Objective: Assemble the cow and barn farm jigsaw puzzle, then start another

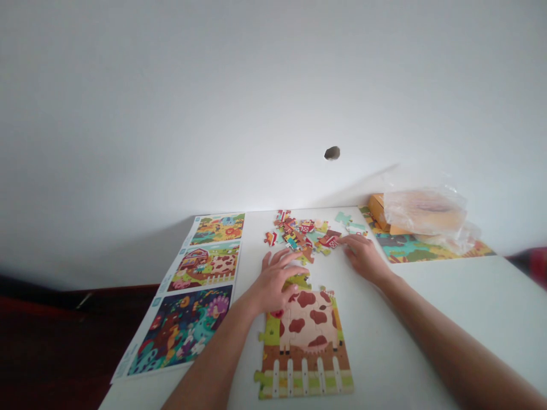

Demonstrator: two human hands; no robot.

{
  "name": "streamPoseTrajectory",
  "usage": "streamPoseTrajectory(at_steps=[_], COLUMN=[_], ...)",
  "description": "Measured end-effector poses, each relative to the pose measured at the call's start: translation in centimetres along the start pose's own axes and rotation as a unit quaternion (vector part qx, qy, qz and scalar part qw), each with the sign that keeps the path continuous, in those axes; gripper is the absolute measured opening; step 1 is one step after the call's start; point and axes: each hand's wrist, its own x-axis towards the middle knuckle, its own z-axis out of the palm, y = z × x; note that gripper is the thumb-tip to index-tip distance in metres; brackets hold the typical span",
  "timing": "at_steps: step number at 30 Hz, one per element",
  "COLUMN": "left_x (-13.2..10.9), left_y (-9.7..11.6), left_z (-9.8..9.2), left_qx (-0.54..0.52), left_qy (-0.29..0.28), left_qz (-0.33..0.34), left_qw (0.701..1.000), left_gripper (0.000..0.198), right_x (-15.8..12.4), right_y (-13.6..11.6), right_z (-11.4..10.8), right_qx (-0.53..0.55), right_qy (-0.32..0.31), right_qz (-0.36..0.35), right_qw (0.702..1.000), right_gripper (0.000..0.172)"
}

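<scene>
My left hand [277, 280] lies flat with fingers spread on the white table [427, 319], touching the top edge of a partly joined cow puzzle [305, 347]. Its fingertips reach toward a heap of loose puzzle pieces [304, 233]. My right hand [364, 256] rests to the right of that heap, fingers stretched out and touching the pieces at the heap's right side. I cannot see a piece gripped in either hand.
A sheet of three reference pictures [194, 290] lies along the table's left edge. At the back right an orange box [380, 219] and a clear plastic bag [427, 213] sit on another finished puzzle [410, 247]. A white wall stands behind.
</scene>
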Motion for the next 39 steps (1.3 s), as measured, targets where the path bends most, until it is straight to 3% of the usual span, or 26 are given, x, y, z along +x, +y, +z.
streamPoseTrajectory(at_steps=[4,9,14,20,24,35,39], left_x=[0.0,-0.1,-0.1,-0.1,0.0,-0.1,0.0], left_y=[0.0,0.0,0.0,0.2,0.2,0.3,0.4], left_z=[0.0,0.0,-0.1,-0.3,-0.3,-0.4,-0.5], left_qx=[0.0,-0.004,0.0,0.002,0.003,-0.001,-0.005], left_qy=[0.003,0.01,-0.001,-0.013,-0.011,-0.008,-0.019], left_qz=[0.005,0.01,0.001,-0.006,-0.005,0.003,-0.008], left_qw=[1.0,1.0,1.0,1.0,1.0,1.0,1.0], left_gripper=[0.049,0.048,0.049,0.051,0.049,0.049,0.05], right_x=[0.1,0.0,0.0,0.0,-0.2,-0.2,-0.2], right_y=[-0.1,-0.5,-0.5,0.3,1.3,3.6,4.7], right_z=[0.0,-0.3,-0.4,-1.2,-1.6,-2.6,-2.5], right_qx=[0.006,0.02,0.008,-0.089,-0.164,-0.127,-0.108], right_qy=[-0.007,0.002,0.017,0.064,0.051,0.061,0.049], right_qz=[-0.007,0.001,0.019,0.134,0.199,0.208,0.168], right_qw=[1.0,1.0,1.0,0.985,0.965,0.968,0.979], right_gripper=[0.053,0.034,0.03,0.033,0.037,0.035,0.032])
